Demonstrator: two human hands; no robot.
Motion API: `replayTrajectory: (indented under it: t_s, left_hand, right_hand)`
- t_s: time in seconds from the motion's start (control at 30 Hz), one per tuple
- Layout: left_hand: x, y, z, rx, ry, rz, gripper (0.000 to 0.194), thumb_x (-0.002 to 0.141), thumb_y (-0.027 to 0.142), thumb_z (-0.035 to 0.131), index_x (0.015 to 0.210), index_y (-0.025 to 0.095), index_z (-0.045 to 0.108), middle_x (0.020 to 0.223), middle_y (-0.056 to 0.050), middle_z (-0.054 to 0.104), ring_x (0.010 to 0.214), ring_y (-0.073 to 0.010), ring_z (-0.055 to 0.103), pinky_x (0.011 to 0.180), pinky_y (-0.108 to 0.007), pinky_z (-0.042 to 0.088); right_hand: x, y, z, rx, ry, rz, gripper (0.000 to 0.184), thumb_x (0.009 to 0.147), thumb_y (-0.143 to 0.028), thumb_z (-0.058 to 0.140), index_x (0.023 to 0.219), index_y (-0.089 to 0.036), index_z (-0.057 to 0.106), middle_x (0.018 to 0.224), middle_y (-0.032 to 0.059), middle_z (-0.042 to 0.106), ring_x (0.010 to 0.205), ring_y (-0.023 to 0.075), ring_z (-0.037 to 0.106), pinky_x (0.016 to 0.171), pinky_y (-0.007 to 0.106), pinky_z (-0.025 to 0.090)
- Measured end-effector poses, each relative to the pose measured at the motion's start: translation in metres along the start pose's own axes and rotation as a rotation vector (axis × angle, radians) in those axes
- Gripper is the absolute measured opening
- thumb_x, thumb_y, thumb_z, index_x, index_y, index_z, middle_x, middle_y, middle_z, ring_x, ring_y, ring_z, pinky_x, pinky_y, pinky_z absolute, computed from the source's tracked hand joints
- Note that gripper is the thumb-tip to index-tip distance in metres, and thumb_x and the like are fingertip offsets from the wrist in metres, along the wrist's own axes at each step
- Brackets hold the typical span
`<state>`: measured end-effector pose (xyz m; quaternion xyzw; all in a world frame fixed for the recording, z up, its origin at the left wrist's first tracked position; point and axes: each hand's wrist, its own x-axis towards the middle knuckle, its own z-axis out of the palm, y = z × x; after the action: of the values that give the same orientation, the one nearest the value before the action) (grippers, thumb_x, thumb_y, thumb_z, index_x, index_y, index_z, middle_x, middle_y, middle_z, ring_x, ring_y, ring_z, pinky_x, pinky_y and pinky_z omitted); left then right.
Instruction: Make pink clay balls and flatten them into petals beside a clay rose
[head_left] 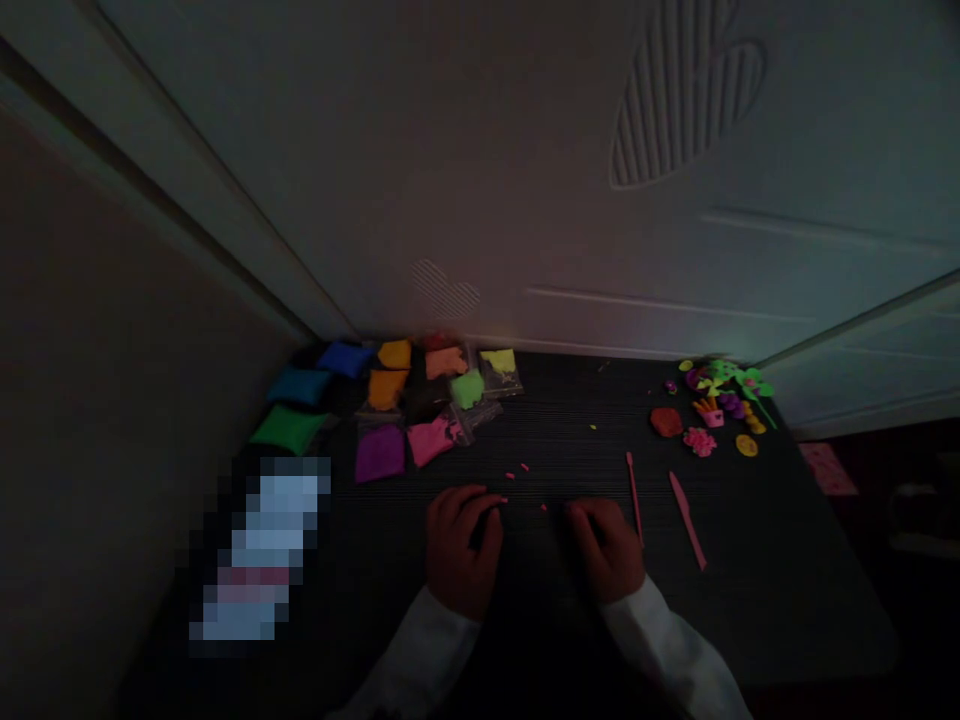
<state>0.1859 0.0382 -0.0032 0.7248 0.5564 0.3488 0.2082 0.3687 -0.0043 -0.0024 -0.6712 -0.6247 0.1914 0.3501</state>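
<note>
My left hand (463, 550) is just above the dark table, thumb and forefinger pinched together with a tiny bit of pink clay (504, 500) at their tips. Curled beside it on the right, my right hand (609, 552) has its fingers closed; whatever they may hold is hidden. Ahead of the hands lie small pink clay pieces (510, 476), and another pink crumb (544, 507) sits in the gap between them. A thin pink modelling tool (634, 490) lies close by my right hand. Farther right is a pink plastic knife (688, 520).
Bags of coloured clay, including a purple one (379, 453) and a pink one (433, 438), stand at the back left. A pixelated bright rectangle (262, 550) lies at left. Several clay figures, a pink flower (700, 442) among them, and a red lump (665, 421) are back right. A pale wall (525, 200) rises behind.
</note>
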Motion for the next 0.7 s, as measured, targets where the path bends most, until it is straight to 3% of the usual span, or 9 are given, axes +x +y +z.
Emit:
replayTrajectory:
  t_s: [0.23, 0.47, 0.7]
  left_hand:
    - [-0.001, -0.002, -0.002, -0.002, 0.014, 0.018, 0.016, 0.073, 0.019, 0.049, 0.086, 0.022, 0.058, 0.091, -0.004, 0.053, 0.091, -0.0197, 0.045, 0.081, -0.039, 0.038]
    - [-0.003, -0.002, 0.000, 0.005, 0.050, 0.036, 0.016, 0.073, 0.020, 0.050, 0.088, 0.022, 0.056, 0.094, -0.004, 0.051, 0.093, -0.0193, 0.045, 0.081, -0.039, 0.039]
    - [-0.022, 0.006, -0.019, -0.039, 0.051, 0.093, 0.020, 0.076, 0.021, 0.047, 0.095, 0.019, 0.053, 0.099, -0.008, 0.050, 0.095, -0.0198, 0.046, 0.083, -0.039, 0.039]
  right_hand:
    - [0.000, -0.001, 0.002, 0.012, -0.019, -0.008, 0.009, 0.074, -0.026, 0.052, 0.077, -0.019, 0.055, 0.070, 0.0025, 0.058, 0.070, 0.0171, 0.052, 0.062, 0.032, 0.043]
    - [0.001, 0.002, 0.001, 0.066, -0.064, -0.054, 0.013, 0.077, -0.024, 0.048, 0.087, -0.024, 0.056, 0.081, 0.0014, 0.060, 0.078, 0.0169, 0.053, 0.071, 0.034, 0.042]
    - [0.005, 0.010, 0.005, 0.120, -0.016, -0.036, 0.018, 0.080, -0.031, 0.045, 0.086, -0.016, 0.055, 0.079, 0.0016, 0.058, 0.074, 0.0139, 0.054, 0.068, 0.033, 0.044]
